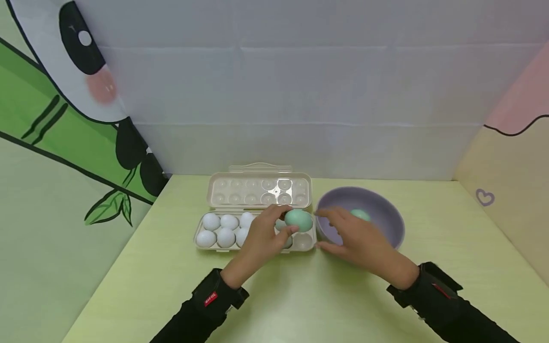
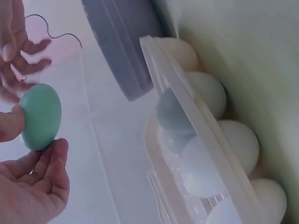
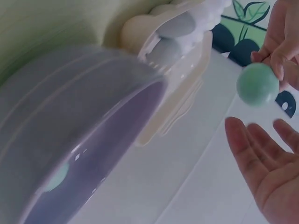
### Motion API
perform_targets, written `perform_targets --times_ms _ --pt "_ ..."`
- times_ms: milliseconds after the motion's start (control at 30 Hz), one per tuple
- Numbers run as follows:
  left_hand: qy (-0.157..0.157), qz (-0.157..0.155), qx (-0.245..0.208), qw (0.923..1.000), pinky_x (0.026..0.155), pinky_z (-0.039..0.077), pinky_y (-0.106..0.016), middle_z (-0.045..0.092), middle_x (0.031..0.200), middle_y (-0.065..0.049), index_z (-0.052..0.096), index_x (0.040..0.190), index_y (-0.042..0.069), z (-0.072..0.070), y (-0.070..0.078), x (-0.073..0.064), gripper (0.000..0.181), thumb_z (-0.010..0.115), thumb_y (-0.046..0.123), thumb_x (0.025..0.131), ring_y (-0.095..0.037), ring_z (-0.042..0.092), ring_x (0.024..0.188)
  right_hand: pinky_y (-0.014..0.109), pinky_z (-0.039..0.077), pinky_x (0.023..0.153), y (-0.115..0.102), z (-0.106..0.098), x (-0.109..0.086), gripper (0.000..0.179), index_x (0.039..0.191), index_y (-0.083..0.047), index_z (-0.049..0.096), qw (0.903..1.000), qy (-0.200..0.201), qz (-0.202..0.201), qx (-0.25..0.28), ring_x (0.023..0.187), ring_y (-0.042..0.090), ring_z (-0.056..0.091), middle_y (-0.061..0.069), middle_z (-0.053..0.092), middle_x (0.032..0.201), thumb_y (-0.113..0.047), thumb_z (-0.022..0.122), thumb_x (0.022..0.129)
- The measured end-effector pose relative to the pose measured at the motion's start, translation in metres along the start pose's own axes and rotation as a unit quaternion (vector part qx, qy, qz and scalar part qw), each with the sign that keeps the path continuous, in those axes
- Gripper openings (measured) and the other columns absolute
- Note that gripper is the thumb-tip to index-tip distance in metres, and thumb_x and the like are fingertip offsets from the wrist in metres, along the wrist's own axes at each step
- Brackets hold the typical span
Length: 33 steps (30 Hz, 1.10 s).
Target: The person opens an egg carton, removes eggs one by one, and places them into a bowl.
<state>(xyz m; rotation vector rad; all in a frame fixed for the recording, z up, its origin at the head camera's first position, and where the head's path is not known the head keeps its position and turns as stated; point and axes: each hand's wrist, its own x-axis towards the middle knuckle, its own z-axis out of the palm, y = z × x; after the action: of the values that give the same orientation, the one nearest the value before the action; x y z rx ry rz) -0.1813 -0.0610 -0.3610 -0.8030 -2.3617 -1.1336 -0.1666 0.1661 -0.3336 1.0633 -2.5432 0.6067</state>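
Some white eggs (image 1: 207,238) in the open egg carton (image 1: 304,241) are partly hidden behind the left hand (image 1: 262,239); the colour of two shaded eggs (image 3: 164,52) there is hard to tell. This hand pinches a green egg (image 1: 299,220) above the carton's right end. The right hand (image 1: 364,247), with fingers wide from the thumb, is near it and blocks part of the purple bowl (image 1: 386,214), where a second green egg (image 1: 360,215) shows only partly.

A yellow-green table (image 1: 296,300) bears an open egg carton (image 1: 259,190) beside a purple bowl (image 1: 388,221).
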Motion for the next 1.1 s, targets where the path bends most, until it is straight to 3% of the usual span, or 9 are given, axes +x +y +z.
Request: perform_targets --times_ms 200,433,567,667,833,967,1100 --pt "0.003 -0.014 -0.107 0.9942 0.065 0.049 -0.032 0.056 0.098 0.001 0.055 0.111 0.013 0.002 0.014 -0.008 0.036 0.069 0.015 0.078 -0.009 0.055 0.082 0.024 0.047 0.073 -0.02 0.008 0.012 0.056 0.123 -0.015 0.044 0.9973 0.042 -0.055 0.024 0.097 0.013 0.052 0.0 0.045 0.12 -0.028 0.072 0.076" --pt "0.0 -0.038 -0.133 0.9904 0.066 0.049 -0.033 0.057 0.1 -0.002 0.056 0.111 0.011 0.0 0.028 -0.012 0.035 0.07 0.014 0.078 -0.013 0.055 0.082 0.025 0.047 0.073 -0.026 0.014 0.014 0.04 0.112 -0.011 0.051 0.9926 0.087 -0.085 0.0 0.088 0.013 0.054 0.002 0.05 0.108 -0.02 0.07 0.078" --pt "-0.017 -0.06 -0.131 0.9893 0.064 0.049 -0.035 0.056 0.098 0.004 0.056 0.111 0.019 -0.001 0.029 -0.013 0.034 0.069 0.021 0.08 -0.01 0.055 0.077 0.024 0.047 0.072 -0.025 0.013 0.014 0.035 0.112 -0.012 0.052 0.9928 0.083 -0.086 0.004 0.086 0.011 0.054 0.001 0.051 0.107 -0.022 0.066 0.081" --pt "-0.034 -0.065 -0.12 0.99 0.064 0.048 -0.035 0.055 0.096 0.009 0.054 0.113 0.027 0.001 0.024 -0.014 0.033 0.066 0.031 0.082 -0.006 0.054 0.076 0.024 0.047 0.069 -0.023 0.011 0.012 0.036 0.113 -0.013 0.051 0.9943 0.072 -0.078 0.002 0.084 0.011 0.054 0.001 0.051 0.108 -0.024 0.066 0.082" --pt "-0.057 -0.065 -0.081 0.9929 0.065 0.047 -0.034 0.055 0.098 0.008 0.052 0.118 0.023 0.0 0.014 -0.012 0.038 0.062 0.036 0.084 -0.01 0.055 0.078 0.025 0.047 0.06 -0.011 -0.002 0.01 0.043 0.115 -0.015 0.049 0.9982 0.048 -0.036 -0.006 0.078 0.011 0.053 -0.001 0.051 0.108 -0.024 0.069 0.078" --pt "-0.08 -0.078 -0.014 0.9936 0.067 0.046 -0.032 0.056 0.099 0.007 0.052 0.118 0.019 -0.001 -0.002 -0.012 0.039 0.063 0.032 0.083 -0.015 0.056 0.08 0.029 0.047 0.065 0.01 -0.02 0.015 0.045 0.116 -0.015 0.048 0.9998 0.02 0.006 -0.008 0.085 0.01 0.052 -0.001 0.052 0.11 -0.025 0.069 0.078" --pt "-0.106 -0.084 0.077 0.9878 0.07 0.043 -0.035 0.057 0.102 0.004 0.056 0.113 0.015 -0.003 -0.016 -0.014 0.034 0.063 0.027 0.081 -0.017 0.054 0.085 0.035 0.045 0.07 0.035 -0.033 0.026 0.047 0.117 -0.012 0.047 0.9981 -0.029 0.055 0.005 0.088 0.014 0.051 0.002 0.054 0.109 -0.023 0.068 0.077"
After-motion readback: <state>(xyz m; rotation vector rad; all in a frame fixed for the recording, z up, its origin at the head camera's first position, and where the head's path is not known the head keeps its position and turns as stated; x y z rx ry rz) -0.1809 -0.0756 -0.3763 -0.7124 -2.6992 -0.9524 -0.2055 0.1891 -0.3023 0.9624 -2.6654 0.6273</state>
